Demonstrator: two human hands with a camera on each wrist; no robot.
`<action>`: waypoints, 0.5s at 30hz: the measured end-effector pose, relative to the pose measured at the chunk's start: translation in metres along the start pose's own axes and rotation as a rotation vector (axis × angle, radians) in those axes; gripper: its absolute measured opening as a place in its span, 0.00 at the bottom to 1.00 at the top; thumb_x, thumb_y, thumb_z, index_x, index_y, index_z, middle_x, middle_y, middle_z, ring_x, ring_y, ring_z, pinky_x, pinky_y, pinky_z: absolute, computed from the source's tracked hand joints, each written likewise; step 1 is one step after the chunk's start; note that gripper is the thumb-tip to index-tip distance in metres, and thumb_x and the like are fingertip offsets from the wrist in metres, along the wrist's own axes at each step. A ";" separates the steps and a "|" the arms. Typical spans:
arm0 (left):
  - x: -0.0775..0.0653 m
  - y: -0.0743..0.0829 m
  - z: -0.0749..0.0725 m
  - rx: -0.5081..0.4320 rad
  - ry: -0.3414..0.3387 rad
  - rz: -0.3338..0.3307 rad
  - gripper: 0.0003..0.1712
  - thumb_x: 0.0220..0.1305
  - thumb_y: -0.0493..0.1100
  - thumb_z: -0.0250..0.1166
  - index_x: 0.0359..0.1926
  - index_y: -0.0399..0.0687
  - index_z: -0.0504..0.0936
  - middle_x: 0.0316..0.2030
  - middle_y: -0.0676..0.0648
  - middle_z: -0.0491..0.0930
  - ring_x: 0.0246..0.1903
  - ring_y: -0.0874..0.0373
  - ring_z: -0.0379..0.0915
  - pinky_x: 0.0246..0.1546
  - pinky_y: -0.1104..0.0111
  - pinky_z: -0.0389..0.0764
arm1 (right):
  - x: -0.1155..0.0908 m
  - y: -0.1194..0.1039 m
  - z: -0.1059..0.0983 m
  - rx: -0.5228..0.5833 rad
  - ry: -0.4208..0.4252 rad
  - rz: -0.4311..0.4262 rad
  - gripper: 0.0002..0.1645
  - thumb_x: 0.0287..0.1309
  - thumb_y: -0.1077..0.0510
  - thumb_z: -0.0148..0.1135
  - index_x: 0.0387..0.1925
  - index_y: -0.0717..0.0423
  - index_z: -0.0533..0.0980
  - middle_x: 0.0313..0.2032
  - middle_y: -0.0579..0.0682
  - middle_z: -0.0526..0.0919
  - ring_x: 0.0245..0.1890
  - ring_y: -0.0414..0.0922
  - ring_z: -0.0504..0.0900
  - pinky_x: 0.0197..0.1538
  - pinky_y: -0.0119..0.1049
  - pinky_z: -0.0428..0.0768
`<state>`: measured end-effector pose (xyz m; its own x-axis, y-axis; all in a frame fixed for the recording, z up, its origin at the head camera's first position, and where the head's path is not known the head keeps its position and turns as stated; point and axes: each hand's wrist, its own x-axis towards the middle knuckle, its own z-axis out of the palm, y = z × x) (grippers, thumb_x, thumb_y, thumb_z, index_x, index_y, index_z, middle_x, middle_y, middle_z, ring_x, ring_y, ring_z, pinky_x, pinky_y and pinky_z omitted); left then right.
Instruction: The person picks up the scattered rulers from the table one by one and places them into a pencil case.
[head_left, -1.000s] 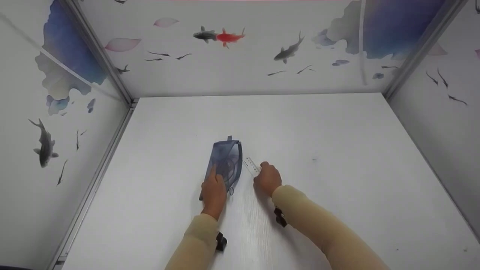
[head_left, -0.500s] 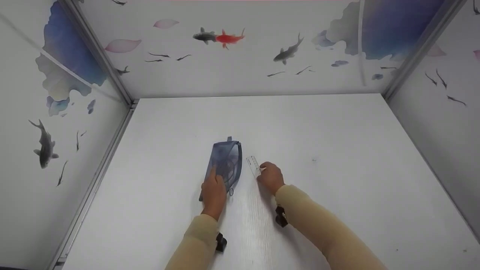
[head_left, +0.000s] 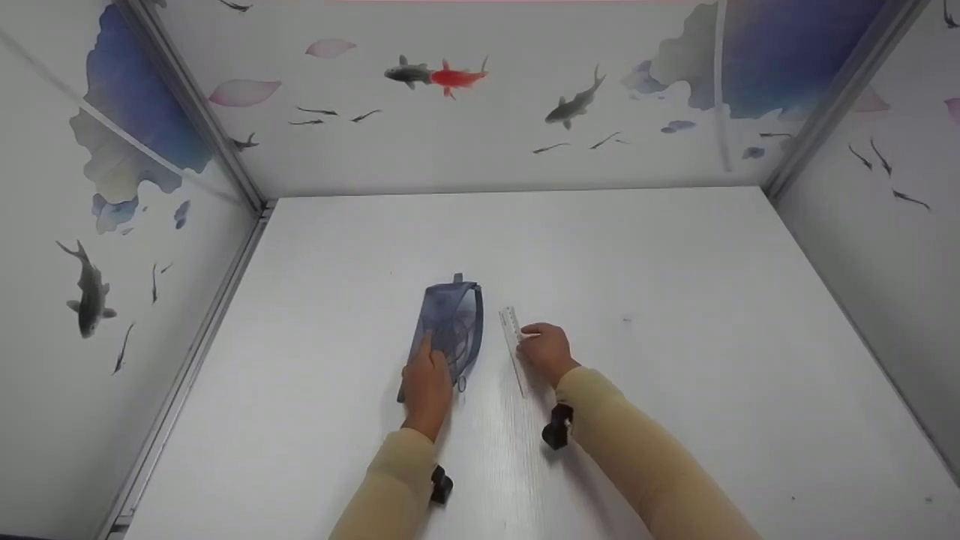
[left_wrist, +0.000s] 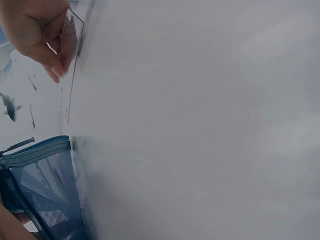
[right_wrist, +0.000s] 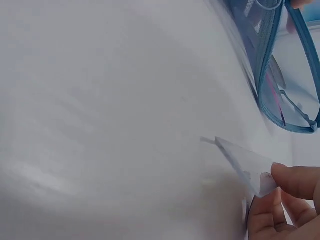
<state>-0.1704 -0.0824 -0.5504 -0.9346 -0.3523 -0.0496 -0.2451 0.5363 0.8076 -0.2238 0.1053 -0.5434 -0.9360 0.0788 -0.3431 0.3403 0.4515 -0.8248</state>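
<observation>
A blue mesh zip pouch (head_left: 442, 307) lies on the white table with its zipped side gaping to the right. My left hand (head_left: 427, 390) grips its near left part, index finger stretched along the mesh. Through the opening in the right wrist view, the pouch (right_wrist: 265, 65) shows a thin pink item and other contents, partly hidden. Just right of it, my right hand (head_left: 546, 351) pinches a clear ruler (head_left: 511, 327) between thumb and fingers, apart from the pouch. The left wrist view shows the ruler (left_wrist: 71, 95) slanting down from the right hand (left_wrist: 35, 30).
The white table (head_left: 637, 262) is bounded by a back wall (head_left: 480, 157) and side walls printed with fish. A metal rail (head_left: 187, 375) runs along its left edge. A small dark wrist camera (head_left: 557, 427) hangs under the right forearm.
My right hand has shifted slightly right, and the ruler has turned to point more straight away from me, showing more of its length. The left hand and pouch have stayed put.
</observation>
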 end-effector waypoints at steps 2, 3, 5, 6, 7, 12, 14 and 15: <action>0.000 0.000 0.000 -0.002 0.000 0.001 0.28 0.73 0.46 0.43 0.70 0.46 0.65 0.60 0.38 0.74 0.51 0.41 0.72 0.50 0.49 0.70 | 0.001 0.000 0.000 0.044 -0.011 0.034 0.23 0.59 0.63 0.58 0.57 0.63 0.75 0.53 0.60 0.78 0.47 0.51 0.78 0.51 0.42 0.75; 0.000 -0.001 0.000 0.000 0.005 0.006 0.27 0.73 0.46 0.43 0.70 0.46 0.66 0.60 0.38 0.74 0.52 0.41 0.72 0.50 0.49 0.70 | 0.001 -0.001 -0.001 0.067 -0.017 0.047 0.24 0.59 0.63 0.58 0.58 0.63 0.75 0.54 0.60 0.78 0.47 0.50 0.77 0.50 0.42 0.75; 0.001 -0.001 0.000 -0.007 0.008 0.010 0.27 0.73 0.46 0.43 0.70 0.46 0.66 0.61 0.38 0.74 0.51 0.41 0.72 0.49 0.49 0.70 | 0.002 -0.002 -0.001 0.119 -0.025 0.075 0.25 0.58 0.63 0.59 0.58 0.62 0.74 0.54 0.60 0.78 0.45 0.49 0.77 0.49 0.40 0.75; 0.001 -0.001 0.000 -0.010 0.010 0.011 0.27 0.73 0.46 0.43 0.70 0.46 0.66 0.61 0.38 0.73 0.51 0.41 0.72 0.49 0.50 0.70 | 0.002 -0.002 -0.002 0.144 -0.029 0.087 0.25 0.58 0.63 0.59 0.59 0.62 0.74 0.54 0.59 0.78 0.44 0.49 0.76 0.48 0.39 0.74; 0.001 -0.001 0.000 -0.008 0.010 0.014 0.27 0.73 0.46 0.43 0.70 0.46 0.66 0.62 0.39 0.72 0.52 0.42 0.72 0.50 0.50 0.69 | 0.003 -0.003 -0.002 0.169 -0.031 0.098 0.26 0.58 0.63 0.60 0.59 0.61 0.74 0.53 0.59 0.78 0.43 0.48 0.76 0.47 0.38 0.74; 0.001 -0.001 0.001 -0.008 0.003 0.012 0.28 0.73 0.46 0.43 0.71 0.48 0.65 0.64 0.41 0.70 0.56 0.41 0.70 0.52 0.49 0.69 | 0.003 -0.007 -0.003 0.267 -0.039 0.141 0.27 0.57 0.63 0.62 0.60 0.60 0.73 0.50 0.57 0.80 0.40 0.46 0.77 0.44 0.37 0.74; 0.001 -0.002 0.001 -0.007 0.002 0.011 0.28 0.73 0.46 0.43 0.71 0.48 0.65 0.65 0.41 0.70 0.57 0.40 0.70 0.54 0.48 0.68 | 0.004 -0.008 -0.003 0.297 -0.042 0.146 0.27 0.57 0.63 0.61 0.60 0.60 0.73 0.50 0.57 0.80 0.39 0.46 0.77 0.44 0.37 0.75; 0.001 -0.002 0.001 -0.006 0.001 0.012 0.28 0.73 0.46 0.43 0.71 0.48 0.65 0.65 0.41 0.70 0.58 0.40 0.69 0.54 0.48 0.68 | 0.004 -0.009 -0.003 0.314 -0.042 0.150 0.27 0.58 0.63 0.62 0.60 0.60 0.73 0.50 0.56 0.80 0.39 0.46 0.77 0.44 0.37 0.75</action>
<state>-0.1709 -0.0829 -0.5529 -0.9371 -0.3467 -0.0398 -0.2326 0.5356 0.8118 -0.2309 0.1039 -0.5360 -0.8711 0.0839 -0.4839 0.4911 0.1414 -0.8595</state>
